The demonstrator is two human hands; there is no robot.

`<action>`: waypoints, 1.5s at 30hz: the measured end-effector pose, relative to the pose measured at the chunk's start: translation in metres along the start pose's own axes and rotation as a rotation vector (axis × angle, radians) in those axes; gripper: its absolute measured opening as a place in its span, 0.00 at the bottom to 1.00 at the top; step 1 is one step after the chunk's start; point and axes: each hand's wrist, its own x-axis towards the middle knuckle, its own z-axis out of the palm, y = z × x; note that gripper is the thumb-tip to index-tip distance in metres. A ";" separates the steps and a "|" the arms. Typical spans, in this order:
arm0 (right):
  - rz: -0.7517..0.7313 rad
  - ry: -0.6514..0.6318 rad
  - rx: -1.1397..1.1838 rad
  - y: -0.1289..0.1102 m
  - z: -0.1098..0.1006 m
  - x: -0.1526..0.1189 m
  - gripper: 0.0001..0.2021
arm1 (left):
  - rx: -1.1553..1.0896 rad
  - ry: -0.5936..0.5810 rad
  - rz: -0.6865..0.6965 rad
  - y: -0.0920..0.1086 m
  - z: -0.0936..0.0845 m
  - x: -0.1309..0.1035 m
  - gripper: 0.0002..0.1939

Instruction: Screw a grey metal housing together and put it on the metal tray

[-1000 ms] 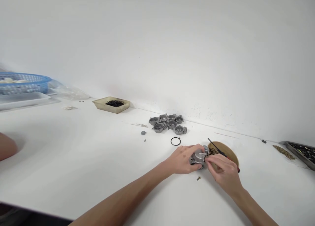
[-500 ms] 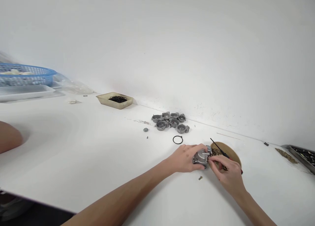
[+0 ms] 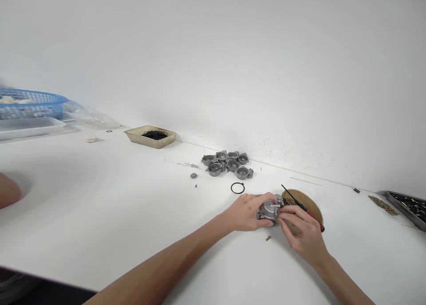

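Note:
My left hand [image 3: 250,213] is wrapped round a grey metal carburetor bowl [image 3: 268,210], thumb on the near side and fingers over the top. My right hand [image 3: 302,230] pinches at the right side of that part; whatever lies between its fingertips is hidden. Behind the right hand a tan bowl [image 3: 314,204] holds small brass-coloured screws [image 3: 290,201]. A screwdriver [image 3: 308,211] with a red and black handle rests across the bowl. On the table just below the held part lies a single screw [image 3: 268,238].
Several grey metal bowls [image 3: 233,165] stand grouped near the wall, with a black rubber ring [image 3: 237,188] and a round grey cap [image 3: 193,175] nearby. Farther left are a tray of black rings [image 3: 132,135] and a blue basket [image 3: 49,99]. A dark tray [image 3: 404,212] sits right. Another person's arm [image 3: 8,190] shows left.
The whole view has shifted slightly, so things appear a little farther left. My right fingers have changed position slightly at the part's side; my left hand keeps its hold.

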 end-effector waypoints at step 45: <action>-0.411 -0.105 -0.161 -0.024 -0.004 0.034 0.19 | 0.423 0.097 0.096 0.010 -0.009 -0.003 0.31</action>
